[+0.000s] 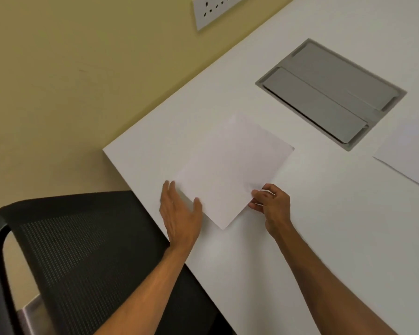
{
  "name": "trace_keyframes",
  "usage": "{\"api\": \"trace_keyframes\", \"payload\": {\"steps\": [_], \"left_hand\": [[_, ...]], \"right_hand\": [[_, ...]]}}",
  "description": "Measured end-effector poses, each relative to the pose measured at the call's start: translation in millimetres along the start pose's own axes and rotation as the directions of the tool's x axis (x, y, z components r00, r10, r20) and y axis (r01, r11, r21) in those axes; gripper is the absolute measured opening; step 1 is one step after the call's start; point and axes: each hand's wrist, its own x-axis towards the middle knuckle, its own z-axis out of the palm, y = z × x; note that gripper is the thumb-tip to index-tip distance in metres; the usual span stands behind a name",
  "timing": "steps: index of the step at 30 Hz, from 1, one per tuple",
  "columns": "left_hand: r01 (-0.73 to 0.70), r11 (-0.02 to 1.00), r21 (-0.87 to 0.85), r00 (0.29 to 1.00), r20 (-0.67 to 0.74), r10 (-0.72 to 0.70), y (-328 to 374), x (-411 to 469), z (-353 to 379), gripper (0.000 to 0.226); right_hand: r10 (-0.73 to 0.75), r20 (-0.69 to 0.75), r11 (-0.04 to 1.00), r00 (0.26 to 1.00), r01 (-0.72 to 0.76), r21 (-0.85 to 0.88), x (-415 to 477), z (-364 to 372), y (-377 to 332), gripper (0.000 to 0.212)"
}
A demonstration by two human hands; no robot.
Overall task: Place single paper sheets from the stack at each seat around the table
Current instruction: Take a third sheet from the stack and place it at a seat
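A single white paper sheet (230, 170) lies on the white table (324, 226) near its left corner, in front of a black mesh chair (82, 257). My right hand (272, 206) pinches the sheet's near right edge between thumb and fingers. My left hand (179, 213) rests with fingers apart against the sheet's near left edge, thumb on the paper. Another white sheet (409, 153) lies at the right edge of the view, partly cut off. No stack is in view.
A grey cable hatch (329, 93) is set flush into the table beyond the sheet. A yellow wall with a white power socket (213, 10) runs along the far left. The chair's back stands against the table's left edge.
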Motion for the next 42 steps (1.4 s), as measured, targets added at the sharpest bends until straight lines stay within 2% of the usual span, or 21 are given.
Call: {"api": "trace_keyframes", "payload": {"steps": [2,5,9,14,16,18,21,22,24,27,31,34,42], "left_hand": [[-0.143,0.984,0.104,0.972,0.2,0.12,-21.0,4.6,6.0,0.089],[-0.254,0.943,0.216,0.904,0.4,0.152,-49.5,13.7,18.0,0.106],[-0.287,0.905,0.314,0.873,0.475,0.112,-67.8,20.2,27.1,0.109],[-0.254,0.911,0.324,0.861,0.505,0.06,-72.7,20.6,28.9,0.105],[-0.241,0.919,0.312,0.857,0.512,0.051,-72.0,21.0,29.3,0.105],[-0.236,0.921,0.309,0.854,0.518,0.045,-71.2,21.1,28.9,0.106],[-0.228,0.927,0.297,0.852,0.523,0.041,-72.3,21.5,27.5,0.106],[-0.224,0.93,0.29,0.85,0.526,0.041,-72.5,21.8,27.2,0.107],[-0.22,0.935,0.28,0.849,0.526,0.043,-72.9,22.1,26.8,0.107],[-0.203,0.944,0.259,0.85,0.526,0.039,-72.8,21.9,26.6,0.107],[-0.191,0.946,0.262,0.854,0.519,0.029,-75.3,20.7,25.3,0.108],[-0.169,0.948,0.271,0.861,0.509,0.008,-79.0,20.0,23.6,0.109],[-0.148,0.956,0.255,0.865,0.502,0.0,-81.7,18.6,20.1,0.11]], "right_hand": [[0.007,-0.022,1.0,1.0,-0.007,-0.026,2.8,4.2,13.1,0.015],[0.023,-0.042,0.999,0.999,-0.025,-0.038,5.2,7.0,28.9,0.015],[0.023,-0.053,0.998,0.998,-0.026,-0.064,4.6,6.9,39.8,0.012],[0.028,-0.069,0.993,0.997,-0.036,-0.115,3.4,1.5,41.0,0.013],[0.032,-0.101,0.989,0.994,-0.046,-0.143,1.8,-2.8,38.8,0.017],[-0.047,-0.181,0.966,0.982,-0.002,-0.26,1.7,-7.8,36.6,0.022],[-0.292,-0.271,0.806,0.917,0.084,-0.586,3.5,-15.4,29.4,0.03],[-0.372,-0.238,0.736,0.897,0.129,-0.665,5.6,-17.9,26.0,0.033],[-0.47,-0.076,0.574,0.88,0.239,-0.783,15.8,-23.5,22.3,0.043],[-0.405,0.181,0.304,0.896,0.319,-0.898,35.3,-31.1,19.8,0.061],[-0.317,0.349,0.083,0.882,0.392,-0.916,50.8,-33.3,18.4,0.07],[-0.29,0.38,0.008,0.879,0.399,-0.917,52.5,-31.7,18.2,0.068],[-0.306,0.382,-0.015,0.872,0.397,-0.918,48.4,-29.8,20.4,0.068]]}}
